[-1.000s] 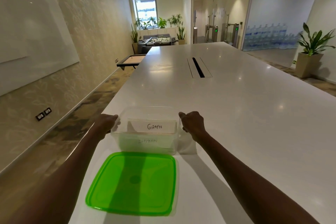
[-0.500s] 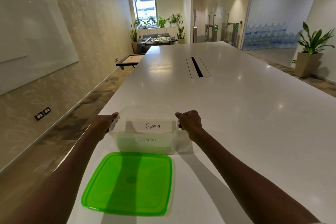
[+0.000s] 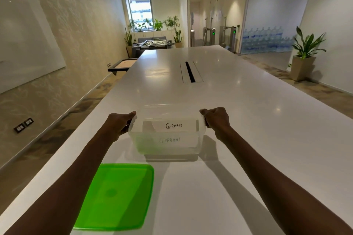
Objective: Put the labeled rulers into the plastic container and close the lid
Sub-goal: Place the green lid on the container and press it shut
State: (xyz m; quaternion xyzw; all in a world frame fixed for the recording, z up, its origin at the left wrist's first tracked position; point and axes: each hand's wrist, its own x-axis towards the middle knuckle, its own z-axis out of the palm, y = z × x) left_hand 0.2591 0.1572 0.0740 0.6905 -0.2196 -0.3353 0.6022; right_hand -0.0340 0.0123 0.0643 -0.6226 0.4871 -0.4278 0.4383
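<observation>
Our left hand [image 3: 119, 124] and right hand [image 3: 216, 118] curl their fingers around the open container's [image 3: 168, 147] side rims; we should keep it level, rulers [image 3: 172, 126] inside, before fitting the green lid [image 3: 116, 196].

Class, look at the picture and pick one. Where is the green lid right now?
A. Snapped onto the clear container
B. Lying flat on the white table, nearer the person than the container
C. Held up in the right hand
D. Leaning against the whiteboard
B: the green lid lies flat on the white table, in front of the open plastic container, which the left hand and the right hand hold by its sides.
</observation>
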